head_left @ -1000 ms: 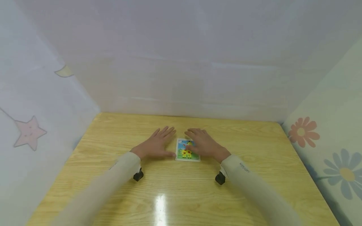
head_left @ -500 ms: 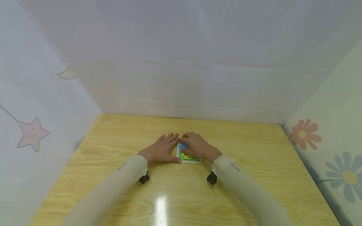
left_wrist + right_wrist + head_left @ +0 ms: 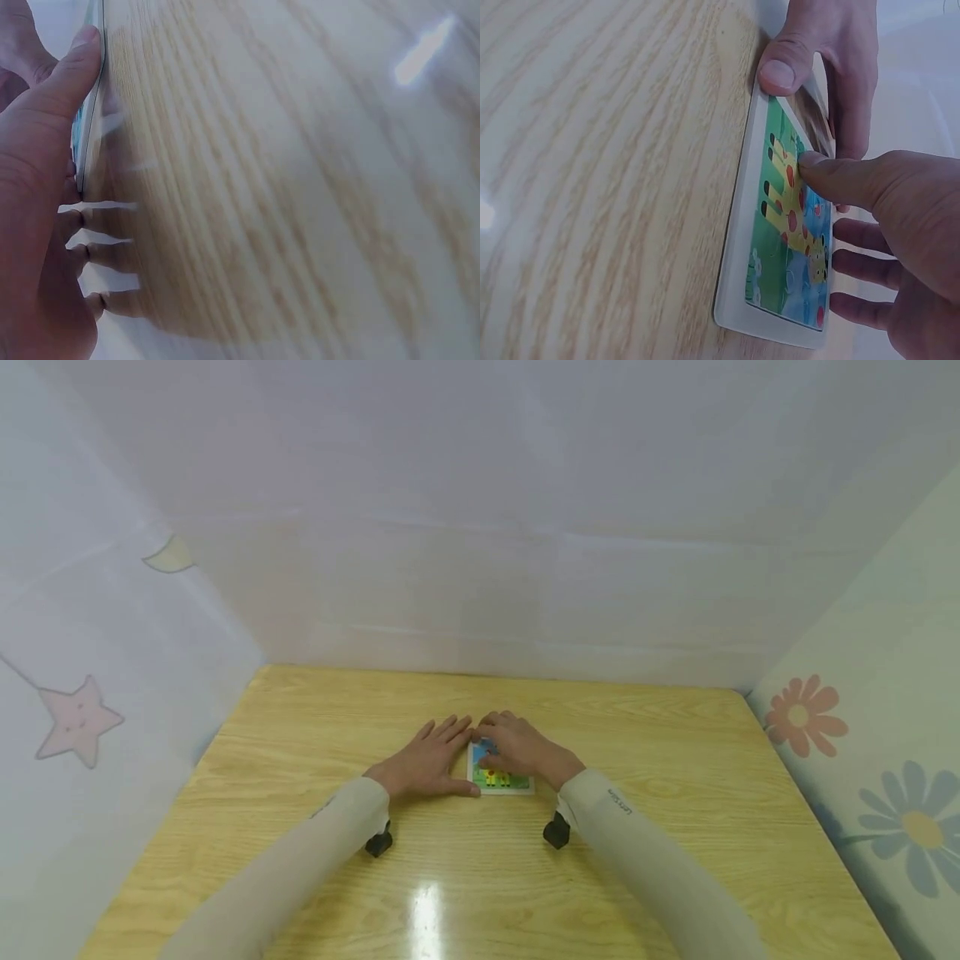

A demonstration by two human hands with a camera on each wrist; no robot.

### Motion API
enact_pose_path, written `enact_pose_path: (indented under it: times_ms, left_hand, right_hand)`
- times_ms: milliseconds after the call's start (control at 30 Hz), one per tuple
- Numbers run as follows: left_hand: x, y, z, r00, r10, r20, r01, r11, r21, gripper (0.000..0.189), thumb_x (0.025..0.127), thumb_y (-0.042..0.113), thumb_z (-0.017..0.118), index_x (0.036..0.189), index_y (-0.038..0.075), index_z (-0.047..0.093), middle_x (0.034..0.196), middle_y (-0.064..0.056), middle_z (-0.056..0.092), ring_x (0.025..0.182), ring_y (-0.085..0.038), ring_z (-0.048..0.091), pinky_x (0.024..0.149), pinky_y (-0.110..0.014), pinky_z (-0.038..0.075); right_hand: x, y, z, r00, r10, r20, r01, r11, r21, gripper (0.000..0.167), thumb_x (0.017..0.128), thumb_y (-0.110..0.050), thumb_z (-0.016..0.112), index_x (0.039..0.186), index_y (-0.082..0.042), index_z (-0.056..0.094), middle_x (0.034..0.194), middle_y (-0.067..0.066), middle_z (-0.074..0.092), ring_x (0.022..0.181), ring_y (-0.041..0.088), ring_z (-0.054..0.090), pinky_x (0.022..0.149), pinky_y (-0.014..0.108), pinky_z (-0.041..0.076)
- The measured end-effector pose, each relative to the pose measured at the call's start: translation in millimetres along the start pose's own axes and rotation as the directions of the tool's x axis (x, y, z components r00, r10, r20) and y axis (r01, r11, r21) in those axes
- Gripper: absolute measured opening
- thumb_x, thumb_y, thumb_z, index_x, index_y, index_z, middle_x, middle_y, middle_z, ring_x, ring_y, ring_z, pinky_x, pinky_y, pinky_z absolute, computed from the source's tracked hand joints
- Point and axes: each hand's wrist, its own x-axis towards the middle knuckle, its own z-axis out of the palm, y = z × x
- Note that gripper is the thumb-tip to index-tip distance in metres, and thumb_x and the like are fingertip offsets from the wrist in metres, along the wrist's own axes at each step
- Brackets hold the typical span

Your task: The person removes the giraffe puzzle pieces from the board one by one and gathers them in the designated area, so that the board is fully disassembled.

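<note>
A small flat giraffe puzzle [image 3: 508,783] with a white frame lies on the wooden table between both hands. Its picture [image 3: 786,225] has a yellow giraffe on green and blue. My left hand [image 3: 422,767] rests at the puzzle's left side, fingers straight and spread on the table, thumb on the near left corner. From the right, my right hand [image 3: 521,749] reaches over the puzzle. In the right wrist view, its thumb lies on the picture while the curved fingers are at the far edge. The right hand hides much of the picture in the head view.
The pale wooden table [image 3: 645,827] extends around the hands, with a bright light reflection near its front. A whitish curtain [image 3: 480,568] rises behind the table's far edge. Printed cloth walls [image 3: 885,693] stand at both sides.
Both hands have come in closer to the puzzle. The left thumb has come onto its near corner, and the right fingers have curved more at its far edge. Little moves in the last half second.
</note>
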Motion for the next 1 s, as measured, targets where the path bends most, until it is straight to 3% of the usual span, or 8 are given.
enact_pose_path:
  times_ms: [267, 467, 567, 733, 833, 1000]
  left_hand:
    - [-2.4, 4.0, -4.6, 1.0, 0.012, 0.019, -0.012, 1.0, -0.003, 0.11, 0.095, 0.08, 0.057, 0.174, 0.018, 0.012, 0.182, -0.013, 0.007, 0.17, -0.038, 0.006, 0.135, -0.065, 0.008]
    - [-1.5, 6.4, -5.4, 1.0, 0.002, 0.024, -0.002, 1.0, 0.0, 0.111, 0.094, 0.08, 0.057, 0.174, 0.019, 0.01, 0.182, -0.012, 0.007, 0.17, -0.038, 0.006, 0.136, -0.064, 0.009]
    - [-0.1, 8.8, -6.4, 1.0, 0.002, 0.029, -0.002, 1.0, -0.007, 0.111, 0.095, 0.078, 0.059, 0.173, 0.015, 0.014, 0.182, -0.013, 0.008, 0.169, -0.038, 0.007, 0.135, -0.065, 0.01]
    - [0.7, 11.0, -6.4, 1.0, -0.003, 0.028, 0.003, 1.0, 0.001, 0.109, 0.094, 0.077, 0.062, 0.17, 0.007, 0.025, 0.182, -0.013, 0.011, 0.169, -0.04, 0.009, 0.135, -0.066, 0.012]
    - [0.5, 10.4, -5.1, 0.999, -0.015, 0.037, 0.014, 1.0, 0.014, 0.111, 0.093, 0.079, 0.06, 0.17, 0.007, 0.025, 0.182, -0.012, 0.01, 0.169, -0.038, 0.008, 0.135, -0.064, 0.011]
    - [0.2, 6.7, -4.3, 0.999, -0.029, 0.038, 0.029, 0.999, 0.019, 0.114, 0.092, 0.082, 0.059, 0.171, 0.009, 0.023, 0.182, -0.01, 0.007, 0.17, -0.036, 0.006, 0.136, -0.062, 0.009]
  right_hand:
    - [-0.1, 0.4, -0.1, 0.998, -0.005, -0.058, 0.007, 0.999, 0.034, 0.042, 0.1, -0.029, 0.078, 0.137, -0.015, 0.063, 0.146, 0.008, 0.062, 0.141, 0.031, 0.056, 0.122, 0.061, 0.041]
    - [0.6, 4.8, 4.6, 0.988, -0.024, -0.149, 0.03, 0.999, 0.037, 0.024, 0.103, -0.019, 0.073, 0.125, -0.014, 0.067, 0.125, 0.002, 0.071, 0.124, 0.024, 0.064, 0.121, 0.057, 0.04]
    - [-1.6, 6.9, 1.7, 0.988, 0.004, -0.152, 0.019, 0.988, 0.15, 0.018, 0.105, -0.016, 0.07, 0.122, -0.013, 0.068, 0.118, 0.001, 0.072, 0.113, 0.02, 0.066, 0.113, 0.05, 0.048]
    - [-14.7, 13.8, -15.0, 0.993, 0.07, -0.099, -0.026, 0.921, 0.388, 0.019, 0.108, -0.017, 0.065, 0.124, -0.009, 0.069, 0.112, 0.001, 0.073, 0.102, 0.017, 0.066, 0.094, 0.04, 0.058]
    - [-24.8, 25.6, -27.4, 0.991, 0.094, -0.092, -0.047, 0.907, 0.419, 0.021, 0.108, -0.017, 0.065, 0.125, -0.006, 0.069, 0.109, 0.004, 0.073, 0.096, 0.019, 0.067, 0.086, 0.035, 0.058]
    - [-40.9, 52.9, -42.0, 0.983, 0.157, -0.097, -0.105, 0.91, 0.401, 0.015, 0.107, -0.015, 0.065, 0.119, -0.007, 0.07, 0.104, 0.006, 0.072, 0.09, 0.017, 0.064, 0.08, 0.032, 0.054]
